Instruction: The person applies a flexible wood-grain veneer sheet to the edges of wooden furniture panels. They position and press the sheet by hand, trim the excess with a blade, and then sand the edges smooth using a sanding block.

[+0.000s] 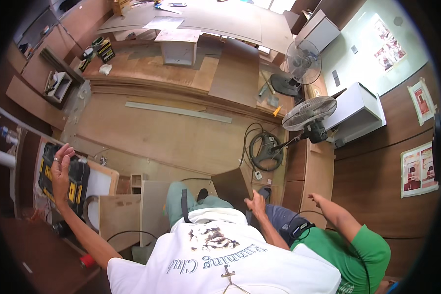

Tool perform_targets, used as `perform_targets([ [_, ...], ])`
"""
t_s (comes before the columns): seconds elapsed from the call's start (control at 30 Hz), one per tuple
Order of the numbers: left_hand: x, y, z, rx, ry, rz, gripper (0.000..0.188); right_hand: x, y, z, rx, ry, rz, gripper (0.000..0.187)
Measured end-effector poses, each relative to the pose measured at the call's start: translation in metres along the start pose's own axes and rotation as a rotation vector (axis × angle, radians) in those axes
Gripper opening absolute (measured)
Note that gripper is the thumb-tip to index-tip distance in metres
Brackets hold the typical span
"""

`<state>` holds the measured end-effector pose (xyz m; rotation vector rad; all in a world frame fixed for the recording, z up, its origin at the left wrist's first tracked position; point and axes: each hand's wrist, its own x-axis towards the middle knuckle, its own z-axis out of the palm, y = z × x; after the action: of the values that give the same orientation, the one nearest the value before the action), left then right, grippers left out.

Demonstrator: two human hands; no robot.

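My left hand is stretched out to the left, with a ring on one finger. Its fingers are extended and it holds nothing. Under it lies a black and yellow tool case, and I cannot tell whether the hand touches it. In front of my body, my right hand is closed on the edge of a dark brown board, which stands tilted near my legs. Lighter wooden panels stand upright to the left of my legs.
A co-worker in a green shirt is close on my right, one hand held out. A standing fan and its round base, with a coiled cable, are ahead right. Stacked boards and a metal strip lie farther off.
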<state>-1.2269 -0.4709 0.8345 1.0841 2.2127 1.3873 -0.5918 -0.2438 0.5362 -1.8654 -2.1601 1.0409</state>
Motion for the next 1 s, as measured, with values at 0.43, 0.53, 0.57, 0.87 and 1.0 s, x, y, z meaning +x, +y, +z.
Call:
perform_targets([
  [0.43, 0.396, -0.208, 0.087, -0.284, 0.12, -0.155, 0.046, 0.434, -0.323, -0.16, -0.295, -0.041, -0.446, 0.051],
  [0.53, 0.479, -0.332, 0.121, -0.346, 0.099, -0.334, 0.045, 0.51, -0.418, -0.188, -0.298, -0.144, -0.383, 0.053],
  [0.57, 0.492, -0.367, 0.142, -0.399, 0.08, -0.375, 0.044, 0.527, -0.448, -0.196, -0.25, -0.188, -0.317, 0.054],
  [0.87, 0.605, -0.432, 0.25, -0.21, -0.166, -0.831, 0.052, 0.748, -0.602, -0.187, -0.405, -0.268, -0.5, 0.052],
  [1.0, 0.676, -0.414, 0.236, -0.176, -0.069, -0.693, 0.048, 0.812, -0.637, -0.159, -0.34, -0.35, -0.626, 0.052],
])
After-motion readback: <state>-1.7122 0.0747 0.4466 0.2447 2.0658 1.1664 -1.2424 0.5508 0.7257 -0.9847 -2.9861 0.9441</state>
